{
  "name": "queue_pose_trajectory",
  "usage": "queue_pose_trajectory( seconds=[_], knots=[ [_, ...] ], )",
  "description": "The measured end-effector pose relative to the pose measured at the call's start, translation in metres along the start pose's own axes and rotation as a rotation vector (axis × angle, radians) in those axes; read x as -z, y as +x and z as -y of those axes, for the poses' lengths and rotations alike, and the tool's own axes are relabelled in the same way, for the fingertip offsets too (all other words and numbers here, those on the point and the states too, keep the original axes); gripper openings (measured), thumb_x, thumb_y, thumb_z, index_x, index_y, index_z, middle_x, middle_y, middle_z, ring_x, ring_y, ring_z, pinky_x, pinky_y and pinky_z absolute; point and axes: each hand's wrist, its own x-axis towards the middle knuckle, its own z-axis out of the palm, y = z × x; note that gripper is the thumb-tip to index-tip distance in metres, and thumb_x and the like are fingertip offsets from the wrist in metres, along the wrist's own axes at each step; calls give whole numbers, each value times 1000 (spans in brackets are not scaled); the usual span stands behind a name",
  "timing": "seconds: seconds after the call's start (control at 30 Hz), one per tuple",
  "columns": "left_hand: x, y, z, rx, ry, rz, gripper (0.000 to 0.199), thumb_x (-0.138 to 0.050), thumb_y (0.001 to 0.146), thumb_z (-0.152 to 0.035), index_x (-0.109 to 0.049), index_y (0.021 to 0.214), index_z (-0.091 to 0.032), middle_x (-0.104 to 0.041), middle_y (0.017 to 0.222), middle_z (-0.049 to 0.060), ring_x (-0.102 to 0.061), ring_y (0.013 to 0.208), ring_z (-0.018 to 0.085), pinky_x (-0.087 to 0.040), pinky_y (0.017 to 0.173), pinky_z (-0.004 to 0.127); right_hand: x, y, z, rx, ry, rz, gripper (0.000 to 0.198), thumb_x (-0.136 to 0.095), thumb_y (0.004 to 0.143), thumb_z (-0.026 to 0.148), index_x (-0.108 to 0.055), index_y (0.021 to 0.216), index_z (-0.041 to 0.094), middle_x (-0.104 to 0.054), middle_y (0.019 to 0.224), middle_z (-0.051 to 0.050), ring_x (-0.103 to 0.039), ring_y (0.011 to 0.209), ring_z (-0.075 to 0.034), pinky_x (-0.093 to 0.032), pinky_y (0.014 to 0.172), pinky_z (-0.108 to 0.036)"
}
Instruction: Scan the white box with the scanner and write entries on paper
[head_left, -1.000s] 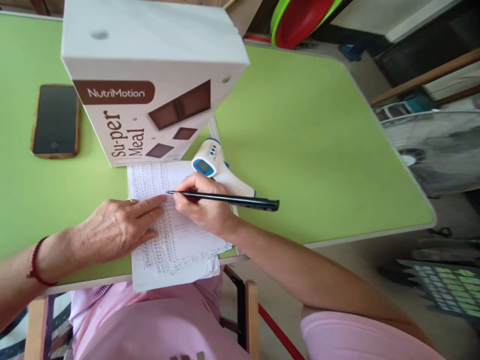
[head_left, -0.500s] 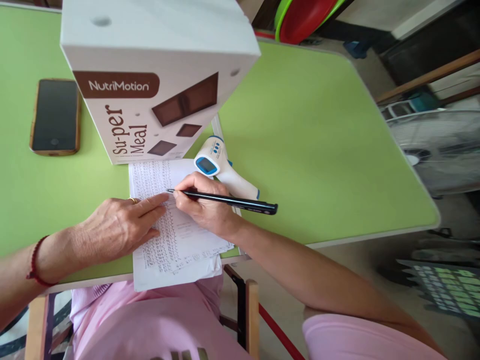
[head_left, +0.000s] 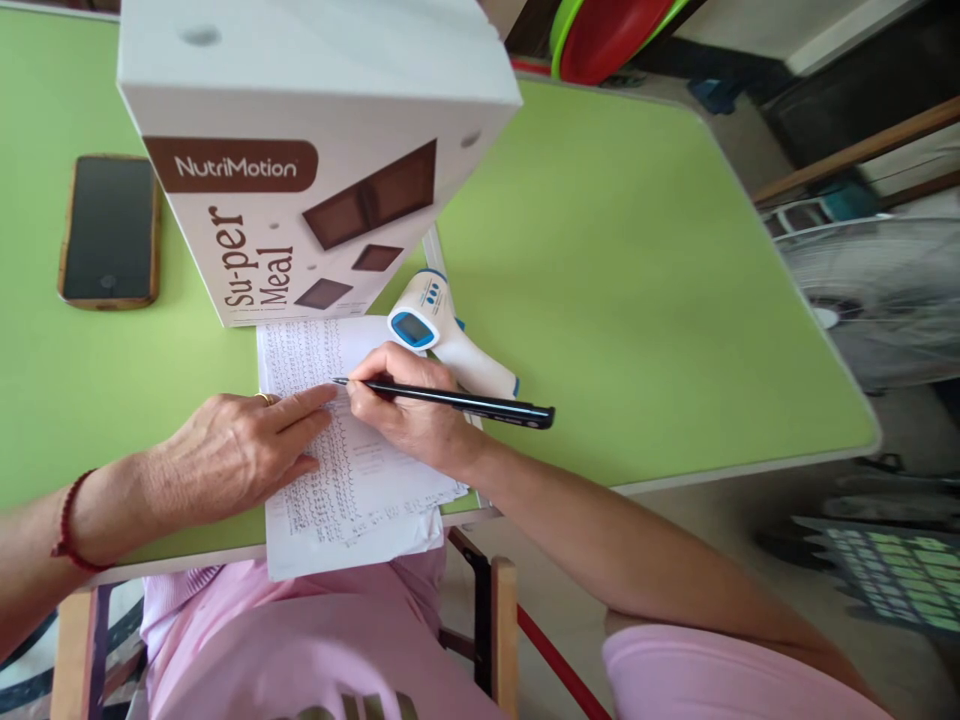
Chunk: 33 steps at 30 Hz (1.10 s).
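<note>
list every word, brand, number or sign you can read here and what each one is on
"NutriMotion": brown band on the white box
"Su-per Meal": same box, printed sideways
Fine print at the box's lower edge: too small to read
Rows of writing on the papers: too small to read
Markings on the thermometer: too small to read
Print on the pink shirt: cut off by the picture's edge, unreadable

A phone (head_left: 110, 232) lies beside the white NutriMotion box (head_left: 277, 112), a fan (head_left: 874, 295) beyond the table (head_left: 622, 280).
</note>
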Motion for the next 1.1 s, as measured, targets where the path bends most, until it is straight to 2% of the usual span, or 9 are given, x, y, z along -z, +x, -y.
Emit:
queue_pose_trajectory(
  seconds=[0.27,0.57,1.1],
  knots=[
    [0,2,1,2,3,3,38,-36,105,-28,-69,111,-8,-61,135,8,-62,55,18,-53,44,36,-2,-2,-4,17,-30,-53,13,-61,85,16,-53,75,20,-57,63,6,-51,53,-6,-44,51,-19],
    [0,-1,0,10,1,6,39,-36,105,-29,-68,114,-9,-61,135,8,-62,56,18,-52,45,36,-1,-1,-3,35,-24,-31,13,-62,83,12,-53,75,18,-57,62,7,-51,53,-4,-43,51,-16],
    [1,0,1,3,4,8,36,-37,105,-28,-68,113,-9,-60,137,8,-62,57,18,-52,45,35,1,-1,-5,56,-33,-79,13,-61,84,13,-52,77,19,-56,63,6,-50,53,-5,-42,51,-17]
  ],
)
